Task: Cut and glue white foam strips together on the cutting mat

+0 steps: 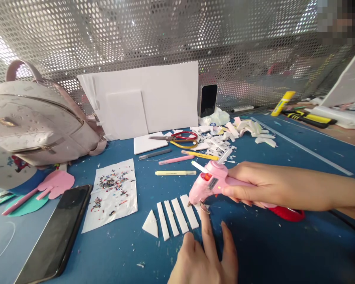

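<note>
In my right hand [245,185] is a pink hot glue gun [205,185], its nozzle pointing down at the top of a white foam strip [189,213]. A clear glue stick pokes out of its back end. My left hand [205,256] lies below, fingers spread; an outstretched finger presses on a white piece, mostly hidden, at the right end of the row. Left of the nozzle, several more white foam strips [170,217] stand side by side, and a white foam triangle [151,224] lies at the row's left end.
Beyond are markers [175,173], scissors [183,139] and white foam scraps [215,138]. On the left lie a paper sheet [90,215] with small bits, a phone [55,236] and a backpack [41,118]. White boards [171,98] lean against perforated metal. A yellow-black cutter [309,118] lies far right.
</note>
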Demonstrator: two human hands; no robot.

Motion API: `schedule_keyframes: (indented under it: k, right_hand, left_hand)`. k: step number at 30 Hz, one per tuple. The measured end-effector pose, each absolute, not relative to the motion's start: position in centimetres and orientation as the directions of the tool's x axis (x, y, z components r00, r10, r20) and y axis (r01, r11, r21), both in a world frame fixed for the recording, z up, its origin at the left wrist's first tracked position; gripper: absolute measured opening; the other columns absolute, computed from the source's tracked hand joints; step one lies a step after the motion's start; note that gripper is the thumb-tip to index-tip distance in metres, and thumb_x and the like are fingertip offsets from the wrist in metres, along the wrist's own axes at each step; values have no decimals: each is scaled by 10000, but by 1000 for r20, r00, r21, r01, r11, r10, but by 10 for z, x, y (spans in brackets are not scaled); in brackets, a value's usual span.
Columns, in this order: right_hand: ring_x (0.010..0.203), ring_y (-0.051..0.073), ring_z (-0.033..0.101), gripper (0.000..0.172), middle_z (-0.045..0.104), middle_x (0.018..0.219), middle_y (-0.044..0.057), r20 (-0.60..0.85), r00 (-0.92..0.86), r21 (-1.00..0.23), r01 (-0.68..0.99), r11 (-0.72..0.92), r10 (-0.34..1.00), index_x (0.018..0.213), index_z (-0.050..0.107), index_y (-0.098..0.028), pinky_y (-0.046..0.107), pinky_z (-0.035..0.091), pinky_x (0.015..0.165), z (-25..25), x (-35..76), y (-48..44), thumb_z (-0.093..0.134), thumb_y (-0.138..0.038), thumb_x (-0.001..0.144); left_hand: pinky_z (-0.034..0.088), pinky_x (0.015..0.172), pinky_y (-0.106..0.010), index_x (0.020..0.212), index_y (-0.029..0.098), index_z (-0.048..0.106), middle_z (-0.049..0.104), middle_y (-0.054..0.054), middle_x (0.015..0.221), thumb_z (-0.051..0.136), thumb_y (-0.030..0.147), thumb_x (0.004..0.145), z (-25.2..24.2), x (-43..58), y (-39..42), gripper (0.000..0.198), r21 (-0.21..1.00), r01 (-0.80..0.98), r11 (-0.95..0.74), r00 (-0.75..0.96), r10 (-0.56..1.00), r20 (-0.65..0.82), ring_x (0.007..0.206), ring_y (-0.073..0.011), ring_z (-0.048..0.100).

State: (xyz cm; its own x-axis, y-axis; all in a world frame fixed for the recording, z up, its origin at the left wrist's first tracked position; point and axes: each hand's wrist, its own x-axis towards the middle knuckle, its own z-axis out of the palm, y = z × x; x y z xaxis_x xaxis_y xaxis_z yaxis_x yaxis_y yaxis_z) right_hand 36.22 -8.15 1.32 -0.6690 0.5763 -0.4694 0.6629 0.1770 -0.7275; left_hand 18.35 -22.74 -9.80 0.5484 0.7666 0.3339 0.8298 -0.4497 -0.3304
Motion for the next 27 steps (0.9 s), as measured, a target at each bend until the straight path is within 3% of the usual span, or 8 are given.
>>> schedule_keyframes:
  k: [3,6,12,17,23,27]
  right_hand:
    - [570,132,409,374,463,683,-41,-469,-673,-732,659,176,572,841,606,-222,249,358,540,14,362,-81,648,-590,889]
    - [578,135,399,371,446,693,-39,-476,-676,-730,660,177,563,898,646,-225,253,360,542,15,363,-81,645,-597,892]
    - [575,137,366,384,401,694,-37,-420,-686,-772,614,163,593,973,710,-238,259,351,527,14,363,-83,669,-607,873]
    - [583,136,374,343,406,701,-38,-469,-711,-765,623,160,524,1020,708,-241,251,348,523,14,362,-81,668,-559,899]
    - [562,131,332,459,366,666,-41,-374,-664,-775,608,176,648,866,706,-222,258,321,508,9,362,-89,647,-677,858]
    - [553,134,332,481,378,648,-41,-343,-659,-764,610,209,669,870,726,-220,266,317,509,9,361,-92,620,-689,869]
  left_hand:
    - [526,578,-287,1335,186,660,686,-265,1262,800,375,850,-100,183,-227,539,-315,831,-458,550,764,338,571,-197,698]
    - [517,568,-304,1334,162,658,673,-300,1261,668,634,908,-103,183,-227,637,-300,833,-465,549,760,347,587,-217,710]
    - [503,579,-303,1331,168,658,673,-299,1263,590,707,921,-103,184,-227,681,-298,838,-458,543,759,360,540,-187,675]
    - [491,571,-300,1317,170,666,691,-287,1240,611,704,906,-103,183,-226,676,-311,835,-454,547,749,374,498,-169,633]
    - [487,574,-313,1331,161,659,673,-305,1255,509,807,889,-105,184,-226,797,-295,836,-463,546,750,373,559,-213,702]
    - [475,570,-314,1320,162,665,676,-310,1245,533,816,871,-104,184,-226,804,-301,834,-462,549,746,377,577,-226,719]
